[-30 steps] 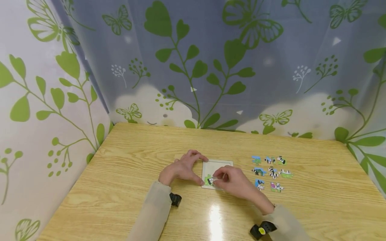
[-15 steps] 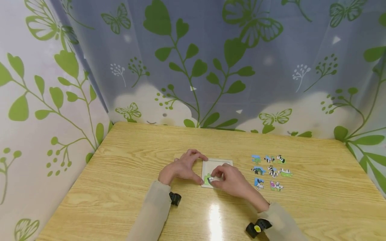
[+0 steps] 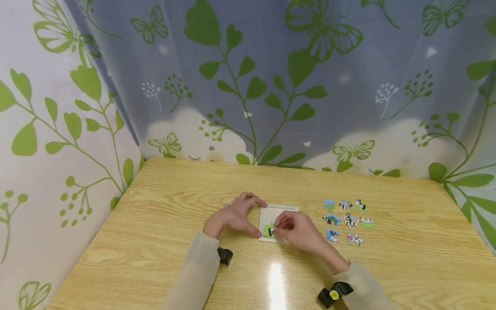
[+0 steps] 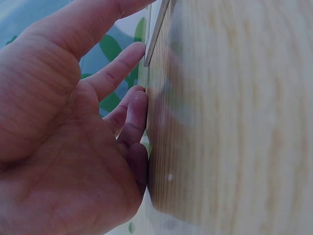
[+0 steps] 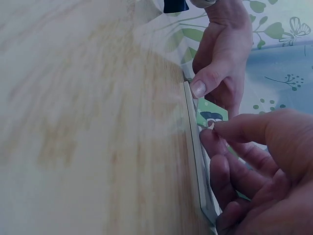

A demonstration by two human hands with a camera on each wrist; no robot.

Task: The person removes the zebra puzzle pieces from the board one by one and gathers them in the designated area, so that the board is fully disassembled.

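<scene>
A white square puzzle tray (image 3: 284,210) lies on the wooden table (image 3: 174,206). My left hand (image 3: 248,217) grips the tray's left side, index finger at the far corner and thumb (image 5: 200,87) at the near corner. My right hand (image 3: 280,227) pinches a green puzzle piece with a zebra (image 3: 268,230) and holds it at the tray's near left corner. In the right wrist view the piece (image 5: 211,117) sits just above the tray rim (image 5: 193,122), with my fingertips (image 5: 211,138) on it. In the left wrist view the left hand (image 4: 122,112) lies against the table, with the tray edge (image 4: 157,27) beyond it.
Several loose zebra puzzle pieces (image 3: 348,220) lie in rows to the right of the tray. A leaf-and-butterfly curtain (image 3: 271,86) closes off the table at the back and left. A glare spot (image 3: 276,280) shines on the wood near me.
My right hand has shifted slightly left and away with the piece, over the tray's near left corner. The left hand and the loose pieces have not moved.
</scene>
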